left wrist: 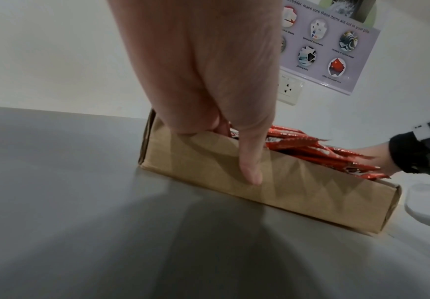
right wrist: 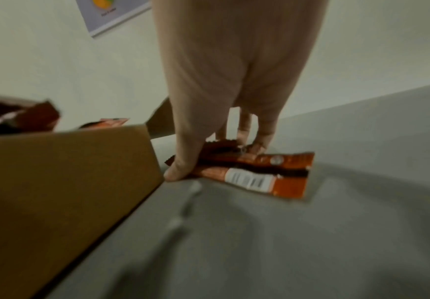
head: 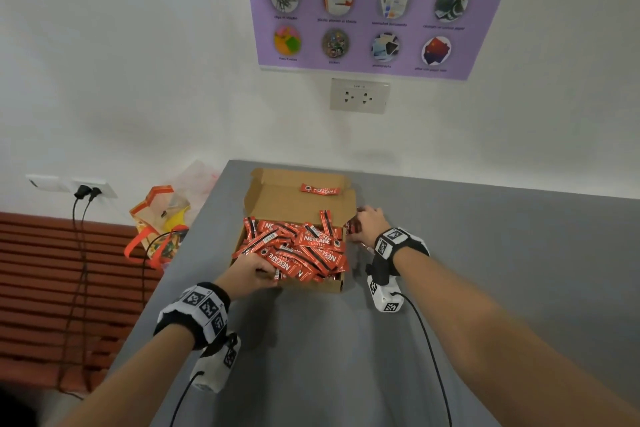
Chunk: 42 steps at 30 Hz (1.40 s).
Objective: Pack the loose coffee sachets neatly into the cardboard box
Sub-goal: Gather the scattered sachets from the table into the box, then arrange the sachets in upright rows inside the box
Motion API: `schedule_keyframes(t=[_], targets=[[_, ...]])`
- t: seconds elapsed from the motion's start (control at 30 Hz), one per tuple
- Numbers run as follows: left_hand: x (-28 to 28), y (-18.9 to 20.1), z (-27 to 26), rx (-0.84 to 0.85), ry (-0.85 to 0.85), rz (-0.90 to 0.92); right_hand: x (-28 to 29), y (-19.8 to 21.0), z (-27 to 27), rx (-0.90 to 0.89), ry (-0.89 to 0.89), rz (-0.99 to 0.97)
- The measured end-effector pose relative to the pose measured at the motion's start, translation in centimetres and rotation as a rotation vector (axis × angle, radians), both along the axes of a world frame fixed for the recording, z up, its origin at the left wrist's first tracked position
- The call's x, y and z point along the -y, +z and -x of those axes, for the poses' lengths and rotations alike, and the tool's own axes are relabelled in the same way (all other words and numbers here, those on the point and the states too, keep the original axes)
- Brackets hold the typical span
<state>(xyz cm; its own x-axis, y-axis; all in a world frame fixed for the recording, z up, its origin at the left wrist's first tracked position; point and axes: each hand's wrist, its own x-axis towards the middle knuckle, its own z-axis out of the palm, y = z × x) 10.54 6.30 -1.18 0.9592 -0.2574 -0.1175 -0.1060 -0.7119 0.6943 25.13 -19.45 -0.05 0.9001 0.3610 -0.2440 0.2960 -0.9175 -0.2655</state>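
Right beside the cardboard box (head: pixel 273 194), on its right side, a small bunch of coffee sachets (right wrist: pixel 254 172) lies on the grey table (head: pixel 485 253). In the right wrist view these loose sticks lie roughly flat, their long axes running alongside the box wall, from under the fingers back toward the person; one shows its white barcode patch facing up. The right hand (head: pixel 369 222) grips them, thumb (right wrist: pixel 183 161) at the box-side edge and fingertips curled down on the far edge, so they are pinched against the table surface.

The box stands open near the table's far left corner, its lid flap laid back toward the wall. It is heaped with red sachets (head: pixel 301 246) that point every which way, some lying across the box, some slanting, a few standing nearly on end by the right wall. One single sachet (head: pixel 320 189) lies on the inside of the lid flap, its long axis parallel to the wall.

The left hand (head: pixel 251 274) holds the box at its near left corner: the thumb (left wrist: pixel 251 161) presses flat down the outside of the near wall while the fingers hook over the rim among the sachets.

A purple poster (head: pixel 377 10) and a wall socket (head: pixel 358 95) hang above, and a colourful bag (head: pixel 161 218) sits left of the table.
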Motion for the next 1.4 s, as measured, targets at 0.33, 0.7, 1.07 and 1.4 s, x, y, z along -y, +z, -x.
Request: schedule_keyframes(t=[0.33, 0.7, 1.07, 1.4], targets=[[0.3, 0.3, 0.5, 0.047, 0.020, -0.029, 1.7, -0.9, 3.6, 0.010, -0.058, -0.116], [4.0, 0.8, 2.5, -0.002, -0.071, 0.020, 1.6, 7.5, 7.0, 0.170, -0.079, -0.569], [7.5, 1.0, 4.6, -0.043, -0.119, 0.006, -4.3, 6.5, 10.6, -0.040, 0.249, -0.201], [10.7, 2.2, 4.4, -0.032, -0.080, -0.041, 0.8, 6.2, 10.6, 0.042, 0.145, -0.286]])
